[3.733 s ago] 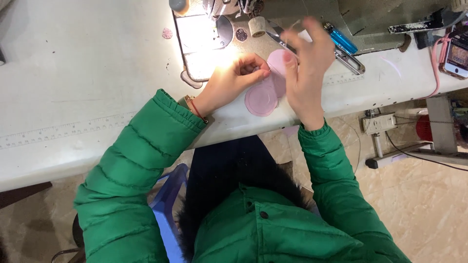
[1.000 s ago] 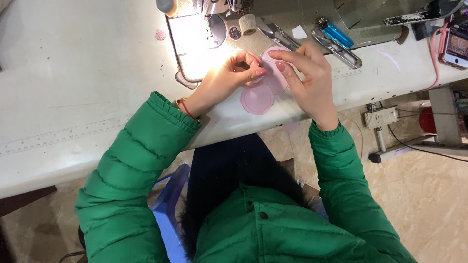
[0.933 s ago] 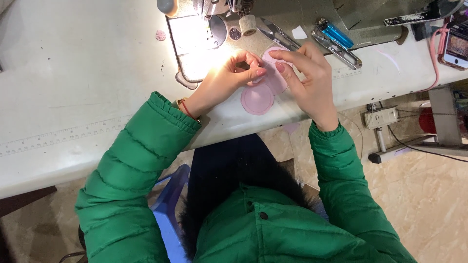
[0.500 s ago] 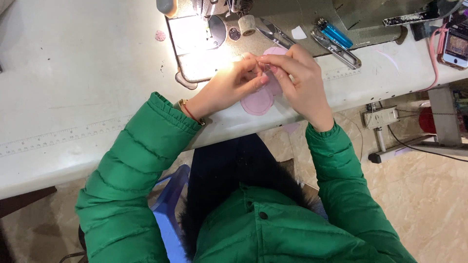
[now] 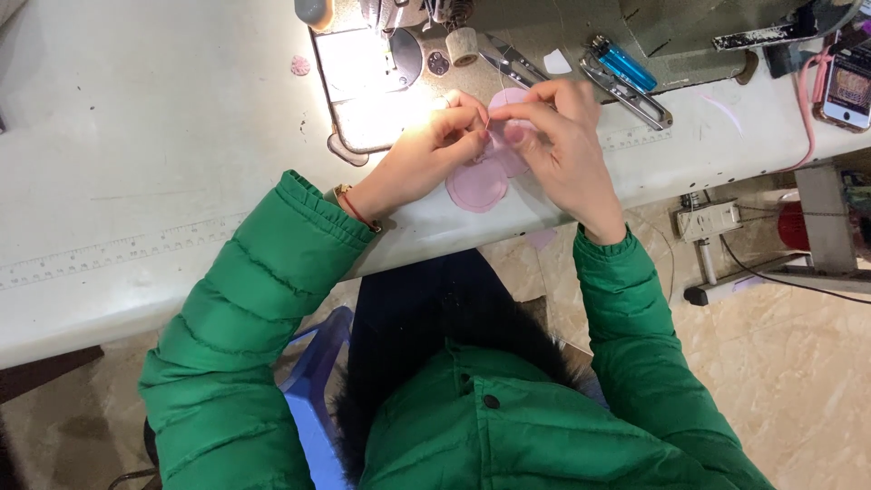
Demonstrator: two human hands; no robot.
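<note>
Both my hands meet over round pink fabric pieces (image 5: 479,185) at the front edge of the white sewing table (image 5: 136,181). My left hand (image 5: 419,154) pinches the fabric's top edge with its fingertips. My right hand (image 5: 561,145) pinches the same pieces from the right; its fingers cover part of them. One pink disc hangs below my hands over the table edge. Both arms wear green padded sleeves.
A sewing machine (image 5: 399,27) with a brightly lit plate stands just beyond my hands. Thread snips (image 5: 508,63), a blue lighter (image 5: 621,63) and metal tweezers (image 5: 635,95) lie to the right of it. A phone (image 5: 848,86) with a pink cable sits far right. A small pink disc (image 5: 299,65) lies far left.
My right hand has come in from the right and closed against my left hand over the pink pieces. The pieces have shifted slightly toward me.
</note>
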